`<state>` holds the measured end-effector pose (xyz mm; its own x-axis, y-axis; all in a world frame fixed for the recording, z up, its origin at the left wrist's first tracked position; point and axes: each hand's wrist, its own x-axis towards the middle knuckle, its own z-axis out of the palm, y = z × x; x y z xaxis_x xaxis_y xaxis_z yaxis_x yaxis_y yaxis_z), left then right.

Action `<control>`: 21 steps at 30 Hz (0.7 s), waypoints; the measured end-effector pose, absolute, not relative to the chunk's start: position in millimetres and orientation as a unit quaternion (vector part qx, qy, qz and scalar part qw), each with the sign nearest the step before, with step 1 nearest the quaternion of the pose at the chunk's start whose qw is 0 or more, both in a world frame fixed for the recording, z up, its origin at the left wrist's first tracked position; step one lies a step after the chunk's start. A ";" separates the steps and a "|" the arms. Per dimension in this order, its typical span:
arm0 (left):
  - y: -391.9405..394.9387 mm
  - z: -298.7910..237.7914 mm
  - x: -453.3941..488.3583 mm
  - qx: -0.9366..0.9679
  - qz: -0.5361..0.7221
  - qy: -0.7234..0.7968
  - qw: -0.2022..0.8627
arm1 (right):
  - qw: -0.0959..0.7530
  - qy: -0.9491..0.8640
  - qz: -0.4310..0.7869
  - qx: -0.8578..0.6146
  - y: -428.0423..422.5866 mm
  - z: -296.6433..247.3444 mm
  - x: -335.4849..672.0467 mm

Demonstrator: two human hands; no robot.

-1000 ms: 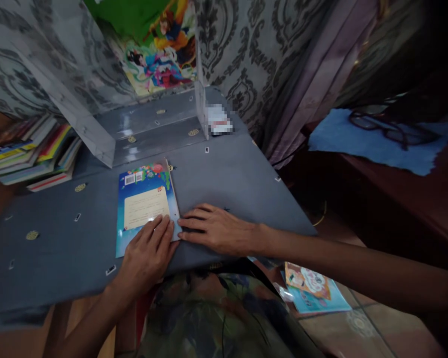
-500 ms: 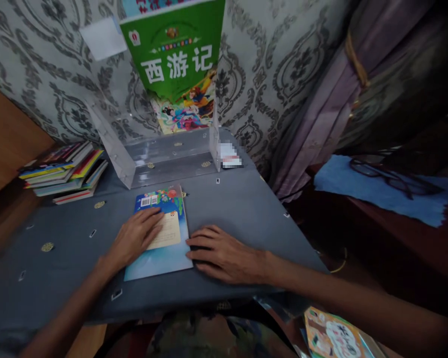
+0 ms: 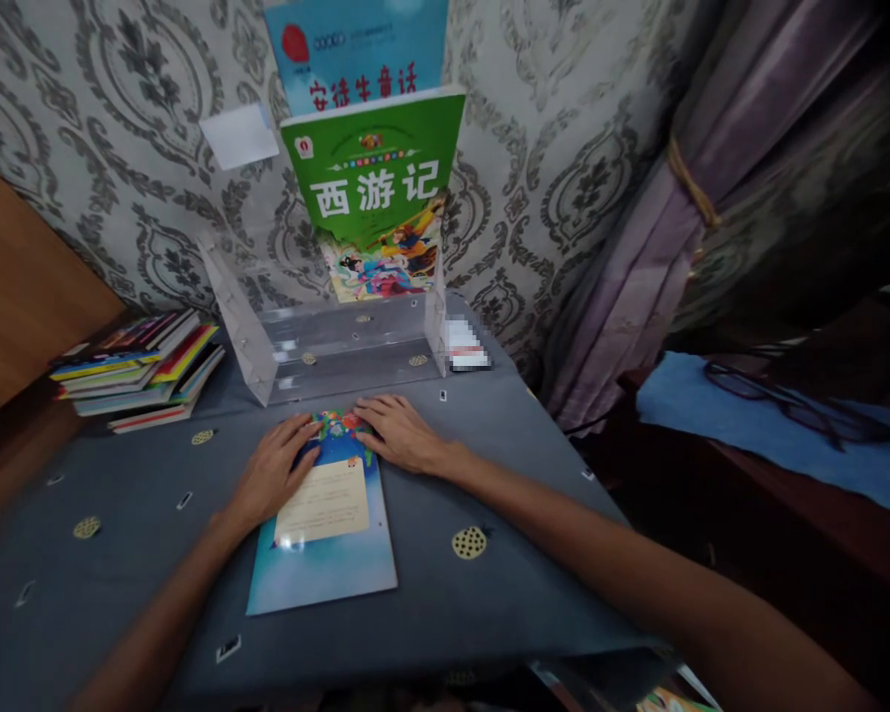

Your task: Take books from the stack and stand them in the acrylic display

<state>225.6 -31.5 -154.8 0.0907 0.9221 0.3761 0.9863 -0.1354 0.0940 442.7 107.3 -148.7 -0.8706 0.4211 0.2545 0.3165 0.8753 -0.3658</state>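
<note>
A thin blue book (image 3: 326,569) with a cream text panel lies flat on the grey-blue tablecloth, back cover up. My left hand (image 3: 278,470) rests on its upper left part, fingers stretched out. Over its top right corner lies my right hand (image 3: 400,432), fingers extended and covering part of the colourful picture there. The barcode area is hidden by the hands. Just behind the book stands a clear acrylic rack (image 3: 341,376). In it, a green book (image 3: 375,188) leans upright in front of a light-blue book (image 3: 363,49).
A stack of several books (image 3: 140,366) sits at the left of the table, near a wooden panel (image 3: 30,287). A small white card (image 3: 467,344) lies right of the rack. Glasses (image 3: 786,396) rest on a blue cloth (image 3: 682,405) beyond the table's right edge, beside a purple curtain (image 3: 638,257).
My right hand has moved from the book's lower right edge up to its top right corner. The left hand stays on the book. The camera view has tilted upward, showing more of the light-blue book.
</note>
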 end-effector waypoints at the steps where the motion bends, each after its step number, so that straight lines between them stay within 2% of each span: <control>1: -32.1 -156.8 224.2 -0.727 -0.180 -0.657 0.090 | 0.166 -0.954 0.157 -0.193 108.6 -149.5 442.3; 21: -68.5 -172.8 235.8 -0.754 -0.175 -0.611 0.168 | 0.176 -0.967 0.134 -0.129 72.7 -143.7 479.8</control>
<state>235.8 -68.5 -172.8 0.1929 0.8616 0.4695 0.9795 -0.1975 -0.0400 479.8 72.7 -143.7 -0.9053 0.2958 0.3049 0.2017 0.9310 -0.3044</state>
